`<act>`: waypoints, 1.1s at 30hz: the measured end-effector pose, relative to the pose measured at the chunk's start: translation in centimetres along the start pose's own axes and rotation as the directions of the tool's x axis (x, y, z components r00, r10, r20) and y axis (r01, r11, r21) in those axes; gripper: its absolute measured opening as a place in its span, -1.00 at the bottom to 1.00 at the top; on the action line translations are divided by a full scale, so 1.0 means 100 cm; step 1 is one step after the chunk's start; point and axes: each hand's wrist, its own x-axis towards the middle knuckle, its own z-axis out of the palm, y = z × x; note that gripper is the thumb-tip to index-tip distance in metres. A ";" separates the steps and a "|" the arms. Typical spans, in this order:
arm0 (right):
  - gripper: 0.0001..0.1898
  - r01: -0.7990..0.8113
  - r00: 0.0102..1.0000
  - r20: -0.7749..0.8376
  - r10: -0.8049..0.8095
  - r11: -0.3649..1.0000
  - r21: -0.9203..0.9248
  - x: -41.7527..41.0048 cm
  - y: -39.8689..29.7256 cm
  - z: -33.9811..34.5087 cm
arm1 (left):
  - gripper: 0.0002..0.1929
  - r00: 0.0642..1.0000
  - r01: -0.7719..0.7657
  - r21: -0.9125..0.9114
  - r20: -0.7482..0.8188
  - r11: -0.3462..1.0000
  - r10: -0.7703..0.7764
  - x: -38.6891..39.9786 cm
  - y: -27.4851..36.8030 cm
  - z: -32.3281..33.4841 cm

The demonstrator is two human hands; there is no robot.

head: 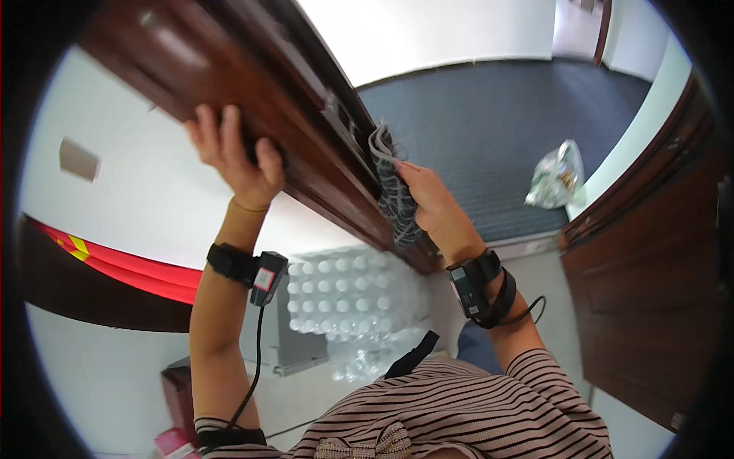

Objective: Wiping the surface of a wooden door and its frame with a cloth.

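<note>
Before me runs a dark reddish-brown wooden door frame [229, 74], glossy and slanting across the view. My left hand [238, 158] rests on its broad face with the fingers spread, holding nothing. In my right hand [421, 192] is a folded grey cloth [394, 192] with a dark patterned side. The cloth lies against the narrow edge of the wood, just below a metal strike plate [344, 120]. My right fingertips are partly hidden behind the cloth.
Shrink-wrapped plastic bottles [344, 292] with white caps stand on the floor below the wood. A wooden door [648, 287] is at the right. Beyond the threshold, a clear plastic bag [555, 178] sits on dark carpet [459, 132]. A red flag [132, 261] lies at the left.
</note>
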 end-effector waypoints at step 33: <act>-0.56 -0.007 0.869 0.393 -0.300 -0.803 -0.596 -0.184 -0.065 -0.102 | -0.47 0.986 0.137 0.048 0.088 0.989 -0.141 -0.013 0.005 -0.008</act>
